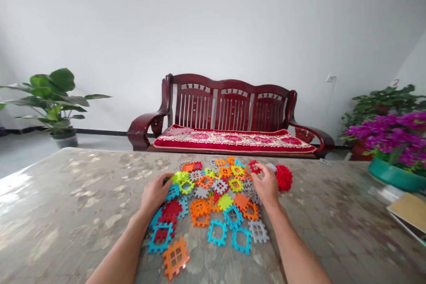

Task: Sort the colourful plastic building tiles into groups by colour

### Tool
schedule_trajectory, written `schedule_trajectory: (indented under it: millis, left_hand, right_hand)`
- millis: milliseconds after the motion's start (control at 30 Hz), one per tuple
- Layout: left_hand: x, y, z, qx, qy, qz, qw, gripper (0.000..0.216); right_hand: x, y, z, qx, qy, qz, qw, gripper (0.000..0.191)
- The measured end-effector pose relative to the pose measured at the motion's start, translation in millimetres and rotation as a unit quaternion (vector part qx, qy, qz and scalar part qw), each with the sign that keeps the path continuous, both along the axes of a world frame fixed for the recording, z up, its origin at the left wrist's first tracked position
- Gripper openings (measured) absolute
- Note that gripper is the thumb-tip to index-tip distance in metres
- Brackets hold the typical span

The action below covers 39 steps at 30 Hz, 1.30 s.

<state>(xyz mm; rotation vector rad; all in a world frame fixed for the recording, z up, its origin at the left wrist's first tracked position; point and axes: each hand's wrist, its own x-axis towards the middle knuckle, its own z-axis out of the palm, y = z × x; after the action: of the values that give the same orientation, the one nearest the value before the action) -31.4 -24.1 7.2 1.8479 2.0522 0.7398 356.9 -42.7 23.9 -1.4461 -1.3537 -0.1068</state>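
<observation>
Interlocking plastic building tiles in orange, blue, grey, red and yellow-green lie in a loose pile between my hands. My left hand (155,193) rests at the pile's left edge, its fingers slightly curved and apart beside a yellow-green tile (179,177). At the right edge is my right hand (267,184), thumb and forefinger spread close to a small red piece (254,166). Just beyond that hand sits a round red piece (284,177). Closest to me lie an orange window tile (176,258) and a blue frame tile (241,248).
The tiles lie on a table (83,213) with a glossy patterned cover. Behind it stands a dark red wooden bench (233,84) with a red patterned cushion. A teal pot (396,175) of purple flowers and a notebook (409,211) are at the right.
</observation>
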Motion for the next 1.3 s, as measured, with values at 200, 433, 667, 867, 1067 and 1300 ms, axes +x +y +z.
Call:
schedule_trajectory:
  millis: [200,433,667,867,1067,1300]
  left_hand:
    - [-1,2,0.4,-0.005,0.001,-0.002,1.000,0.040]
    - [-4,5,-5.0,0.026,-0.002,0.003,1.000,0.038]
    - [-9,8,-11.1,0.048,-0.013,-0.005,0.999,0.035]
    - [-10,9,-10.0,0.043,-0.011,-0.011,0.999,0.036]
    - [-10,8,-8.4,0.040,-0.007,-0.007,0.999,0.037]
    - [-10,9,-10.1,0.040,-0.010,-0.007,0.999,0.037]
  right_hand:
    - [56,-6,11.7,0.008,0.005,-0.104,0.995,0.043]
    - [97,-11,3.5,0.002,0.003,-0.165,0.986,0.047]
    - [108,-10,2.1,0.007,0.014,-0.194,0.981,0.053]
    - [113,-4,2.4,-0.003,0.007,-0.197,0.980,0.053]
    - [114,3,-1.3,-0.036,-0.024,-0.186,0.982,0.051]
    - [104,-9,1.5,-0.022,-0.067,-0.216,0.974,0.045]
